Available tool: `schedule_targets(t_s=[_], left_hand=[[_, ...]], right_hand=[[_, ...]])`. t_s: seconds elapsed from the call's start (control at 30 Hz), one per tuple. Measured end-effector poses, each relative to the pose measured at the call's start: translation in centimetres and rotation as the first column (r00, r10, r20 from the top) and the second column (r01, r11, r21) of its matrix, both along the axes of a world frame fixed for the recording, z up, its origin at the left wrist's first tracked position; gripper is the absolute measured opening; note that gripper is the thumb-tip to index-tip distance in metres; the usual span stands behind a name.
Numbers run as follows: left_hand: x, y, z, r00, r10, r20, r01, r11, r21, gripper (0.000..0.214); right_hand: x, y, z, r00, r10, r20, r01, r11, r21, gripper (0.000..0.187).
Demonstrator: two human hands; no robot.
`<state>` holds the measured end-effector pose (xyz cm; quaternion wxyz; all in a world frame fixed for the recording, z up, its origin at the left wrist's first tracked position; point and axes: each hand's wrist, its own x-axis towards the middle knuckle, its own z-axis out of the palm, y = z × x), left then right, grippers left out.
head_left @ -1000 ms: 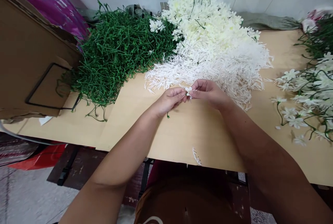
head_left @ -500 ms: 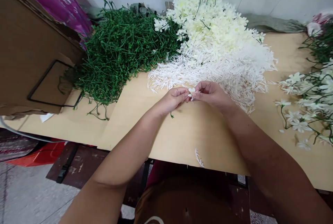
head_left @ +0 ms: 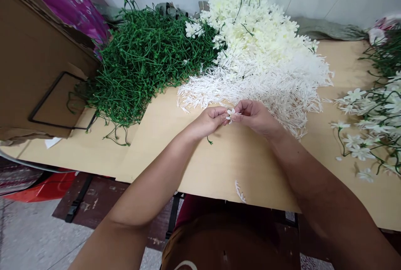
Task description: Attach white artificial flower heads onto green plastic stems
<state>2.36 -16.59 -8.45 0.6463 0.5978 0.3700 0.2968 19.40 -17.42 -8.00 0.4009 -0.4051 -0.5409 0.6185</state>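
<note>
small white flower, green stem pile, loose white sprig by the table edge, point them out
small white flower point(head_left: 231, 113), head view, its petals
green stem pile point(head_left: 140, 61), head view, heap's middle
loose white sprig point(head_left: 239, 191), head view, its middle

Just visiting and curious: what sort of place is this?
Likely a small workshop assembling artificial flowers by hand. The wooden table holds sorted heaps of green plastic stems, cream flower heads and white feathery sprigs, and the left hand and right hand pinch one small white flower.
</note>
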Motion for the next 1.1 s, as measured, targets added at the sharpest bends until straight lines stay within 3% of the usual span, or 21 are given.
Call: schedule_targets(t_s=[0.47,0.7,0.97,1.1], left_hand=[[-0.2,-0.1,0.4,0.996,-0.075,-0.042,0.08,0.989,0.125,0.048],[0.1,-0.1,-0.3,0.996,-0.024,-0.085,0.04,0.981,0.191,0.042],[0.7,-0.6,-0.2,0.989,0.042,-0.138,-0.019,0.987,0.161,0.028],[0.8,-0.5,0.1,0.991,0.076,-0.11,-0.065,0.993,0.103,0.027]], right_hand=[[0.2,0.3,-1.1,0.996,0.084,0.013,-0.084,0.996,0.022,0.041],[0.2,0.3,-1.1,0.995,0.08,0.058,-0.082,0.996,0.039,0.042],[0.0,0.2,-0.9,0.983,-0.008,0.185,-0.004,0.998,0.069,0.037],[0.1,0.3,-1.1,0.988,-0.024,0.152,0.015,0.998,0.063,0.036]])
